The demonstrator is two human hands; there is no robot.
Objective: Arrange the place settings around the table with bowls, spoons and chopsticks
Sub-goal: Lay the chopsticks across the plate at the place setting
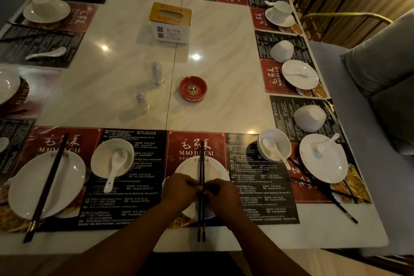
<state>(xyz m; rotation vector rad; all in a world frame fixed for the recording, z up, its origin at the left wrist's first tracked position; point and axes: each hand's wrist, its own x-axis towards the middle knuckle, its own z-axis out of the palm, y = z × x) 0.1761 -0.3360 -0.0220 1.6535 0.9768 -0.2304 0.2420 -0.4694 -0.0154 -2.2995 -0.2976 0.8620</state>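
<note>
A pair of black chopsticks (202, 163) lies straight across a white plate (216, 171) on the near placemat. My left hand (179, 189) and my right hand (220, 192) meet at the chopsticks' middle, and both pinch them from either side. To the right a small white bowl (282, 141) holds a white spoon (272, 149). At the left setting, another pair of chopsticks (48, 184) rests on a plate (67, 177), beside a bowl (105, 159) with a spoon (115, 167).
A tissue box (170, 22), a red ashtray (193, 88) and two clear shakers (157, 73) stand mid-table. Several other settings with plates, upturned bowls and spoons line the far, left and right edges. Loose chopsticks (322, 192) lie at the near right corner. A cushioned seat (378, 74) is at right.
</note>
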